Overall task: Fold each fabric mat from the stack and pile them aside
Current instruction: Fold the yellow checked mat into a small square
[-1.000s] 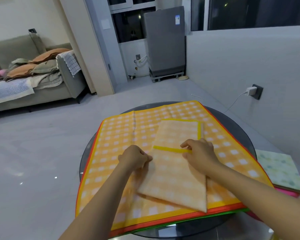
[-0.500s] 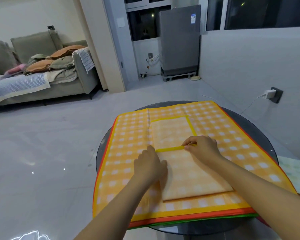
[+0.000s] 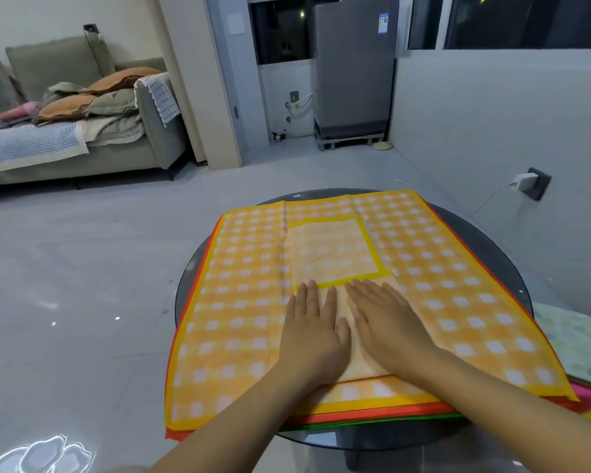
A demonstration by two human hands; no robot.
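**Both palms flat on a folded orange mat**

A grey-tiled floor [image 3: 82,268] runs back to a grey-green fabric sofa [image 3: 116,148] heaped with cushions and blankets, and to a tall grey appliance [image 3: 354,63] on a low stand by the window. In the foreground stands a round dark glass table [image 3: 492,254]. It carries a stack of unfolded fabric mats [image 3: 239,302], the top one orange-and-white checked with a yellow border, with red and green edges showing beneath. At the table's right edge lies a pale green patterned cloth [image 3: 574,339] over pink ones. In the middle of the stack sits a folded orange checked mat with a yellow border [image 3: 331,254]. The left hand [image 3: 313,331] and right hand [image 3: 386,322] lie side by side on its near half, fingers straight and spread, pressing down, grasping nothing.
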